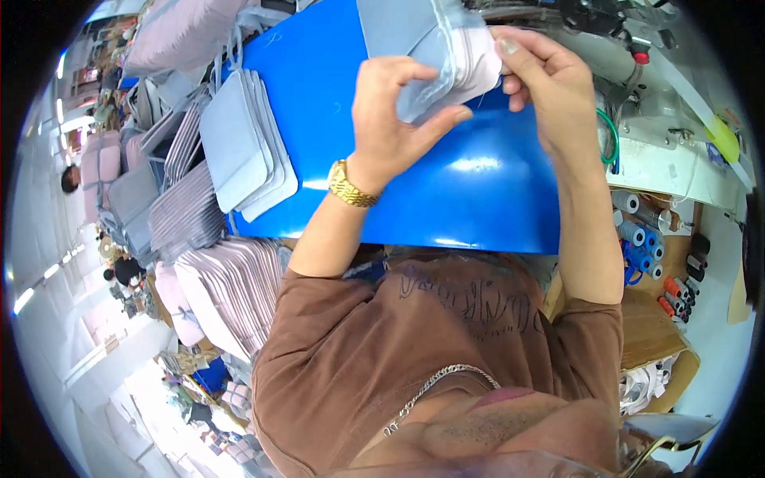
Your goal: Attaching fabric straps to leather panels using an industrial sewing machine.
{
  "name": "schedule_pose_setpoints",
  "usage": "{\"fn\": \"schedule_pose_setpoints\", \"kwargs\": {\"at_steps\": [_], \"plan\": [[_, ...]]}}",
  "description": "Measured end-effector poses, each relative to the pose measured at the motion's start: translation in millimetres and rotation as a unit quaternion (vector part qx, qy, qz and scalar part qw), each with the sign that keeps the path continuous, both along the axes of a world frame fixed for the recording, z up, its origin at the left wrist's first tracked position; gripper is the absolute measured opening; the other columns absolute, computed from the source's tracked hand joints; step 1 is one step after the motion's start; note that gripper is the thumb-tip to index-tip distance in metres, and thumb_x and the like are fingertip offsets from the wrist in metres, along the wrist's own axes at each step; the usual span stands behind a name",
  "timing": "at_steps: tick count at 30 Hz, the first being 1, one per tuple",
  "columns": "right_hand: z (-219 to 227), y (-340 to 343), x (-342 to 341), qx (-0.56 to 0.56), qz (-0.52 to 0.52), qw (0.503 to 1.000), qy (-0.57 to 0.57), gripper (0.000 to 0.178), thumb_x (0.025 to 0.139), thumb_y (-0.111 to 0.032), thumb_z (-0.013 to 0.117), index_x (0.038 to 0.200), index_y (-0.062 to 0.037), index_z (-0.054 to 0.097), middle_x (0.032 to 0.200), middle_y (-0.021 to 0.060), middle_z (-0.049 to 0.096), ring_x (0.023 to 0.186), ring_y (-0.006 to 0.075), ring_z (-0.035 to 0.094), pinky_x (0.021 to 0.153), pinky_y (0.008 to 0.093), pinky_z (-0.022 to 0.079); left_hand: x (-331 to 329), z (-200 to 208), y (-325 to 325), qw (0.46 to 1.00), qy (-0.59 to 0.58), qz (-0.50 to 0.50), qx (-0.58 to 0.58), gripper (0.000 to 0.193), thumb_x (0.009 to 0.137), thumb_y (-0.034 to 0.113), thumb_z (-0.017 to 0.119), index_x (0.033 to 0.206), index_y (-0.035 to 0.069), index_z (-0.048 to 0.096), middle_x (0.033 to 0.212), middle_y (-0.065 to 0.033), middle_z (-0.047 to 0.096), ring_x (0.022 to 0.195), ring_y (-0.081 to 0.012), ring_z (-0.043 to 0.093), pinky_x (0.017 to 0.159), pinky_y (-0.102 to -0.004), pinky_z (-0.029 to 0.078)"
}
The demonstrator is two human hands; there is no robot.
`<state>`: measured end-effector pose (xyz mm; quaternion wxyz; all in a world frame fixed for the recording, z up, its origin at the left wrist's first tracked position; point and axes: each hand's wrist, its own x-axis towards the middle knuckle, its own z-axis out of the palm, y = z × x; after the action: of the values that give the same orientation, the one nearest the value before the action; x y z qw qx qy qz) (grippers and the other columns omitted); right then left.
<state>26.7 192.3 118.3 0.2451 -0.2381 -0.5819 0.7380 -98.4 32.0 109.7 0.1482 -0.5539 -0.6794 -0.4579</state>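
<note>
Over the blue work surface (319, 119), a layered grey and pale pink fabric panel (478, 60) is held up at the far edge, partly blurred. My right hand (554, 84) pinches its right edge between thumb and fingers. To the left of the panel is my left hand (386, 115), wearing a gold watch; its thumb and index finger are spread apart, with the panel's grey side behind the gap. Whether the left fingertips touch the fabric, I cannot tell. A small stack of grey rounded-corner panels (239, 143) rests on the surface's left side.
Striped stacks of pale pink panels (227, 291) and grey panels (187, 211) crowd the left. Machine parts (594, 20) stand at the far right, above a white ledge (677, 179). Thread spools (641, 247) and an open cardboard box (657, 331) sit at my right.
</note>
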Motion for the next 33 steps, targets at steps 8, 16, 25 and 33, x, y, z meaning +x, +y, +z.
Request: {"fn": "schedule_pose_setpoints", "kwargs": {"at_steps": [8, 16, 25, 33], "plan": [[-7, 3, 5, 0.257, 0.082, 0.963, -0.018, 0.028, 0.082, -0.026, 0.076, 0.093, -0.0010, 0.071, 0.066, 0.0022, 0.062, 0.059, 0.0072, 0.054, 0.055, 0.0249, 0.044, 4, 19, -4, 0.957, -0.290, -0.029, -0.007, 0.016, 0.084, 0.008, 0.075, 0.097, 0.002, 0.068, 0.088, -0.0038, 0.067, 0.076, -0.0097, 0.059, 0.068, -0.0230, 0.048], [-4, 0, -2, 0.295, 0.057, 0.952, -0.057, 0.043, 0.081, -0.039, 0.076, 0.065, 0.0000, 0.064, 0.051, 0.0037, 0.051, 0.049, 0.0106, 0.047, 0.048, 0.0293, 0.038, 18, 20, 11, 0.975, 0.215, 0.038, -0.033, 0.055, 0.071, 0.007, 0.073, 0.125, 0.009, 0.061, 0.119, -0.0091, 0.059, 0.106, -0.0287, 0.055, 0.085, -0.0390, 0.046], [-18, -27, -14, 0.107, 0.107, 0.986, -0.073, 0.041, 0.089, -0.033, 0.066, 0.073, 0.0042, 0.071, 0.064, 0.0140, 0.069, 0.060, 0.0199, 0.069, 0.059, 0.0308, 0.054, 3, 68, 10, 0.902, 0.411, 0.005, -0.134, 0.038, 0.070, 0.018, 0.069, 0.107, 0.009, 0.070, 0.109, -0.0025, 0.060, 0.101, -0.0211, 0.056, 0.079, -0.0348, 0.043], [-34, -36, -20, 0.094, 0.107, 0.990, -0.011, 0.033, 0.091, -0.022, 0.057, 0.083, 0.0058, 0.071, 0.071, 0.0158, 0.071, 0.070, 0.0257, 0.072, 0.063, 0.0338, 0.056, 14, 38, 15, 0.968, 0.212, 0.000, -0.131, 0.020, 0.080, 0.010, 0.074, 0.099, 0.009, 0.074, 0.085, -0.0034, 0.061, 0.076, -0.0227, 0.055, 0.067, -0.0340, 0.043]]}}
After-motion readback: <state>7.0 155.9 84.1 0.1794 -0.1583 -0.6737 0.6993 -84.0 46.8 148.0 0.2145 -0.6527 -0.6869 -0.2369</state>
